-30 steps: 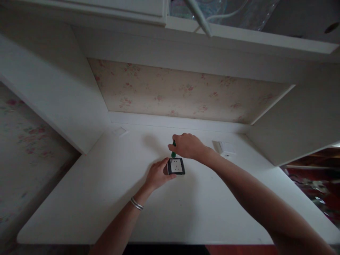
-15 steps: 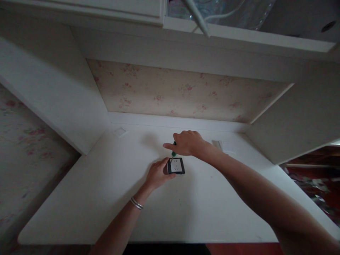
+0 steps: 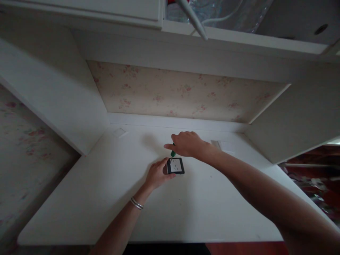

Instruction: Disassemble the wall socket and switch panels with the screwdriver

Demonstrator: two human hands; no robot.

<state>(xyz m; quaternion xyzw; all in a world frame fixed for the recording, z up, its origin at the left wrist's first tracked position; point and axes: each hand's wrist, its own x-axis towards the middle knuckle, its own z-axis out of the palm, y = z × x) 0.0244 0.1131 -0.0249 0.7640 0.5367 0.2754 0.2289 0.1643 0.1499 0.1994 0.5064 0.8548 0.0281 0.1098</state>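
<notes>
A wall socket (image 3: 175, 165) with a white face and black frame lies face up on the white desk. My left hand (image 3: 157, 172) grips its left side, thumb at the near edge and fingers at the far left corner. My right hand (image 3: 187, 143) is closed round the handle of a green screwdriver (image 3: 173, 154), held tilted above the socket. The screwdriver's shaft comes down at the upper left part of the black frame; whether it sits in a screw I cannot tell. Most of the handle is hidden in the right hand.
On the white desk (image 3: 225, 205), a white square frame (image 3: 120, 132) lies at the back left and a pale flat packet (image 3: 223, 145) at the back right. A shelf (image 3: 244, 37) overhangs the desk, with a white cable (image 3: 193, 21) hanging from it. Side panels flank the desk.
The right hand has shifted slightly, with the screwdriver still at the socket's upper left. The left hand and socket have hardly moved; the camera view has shifted a little.
</notes>
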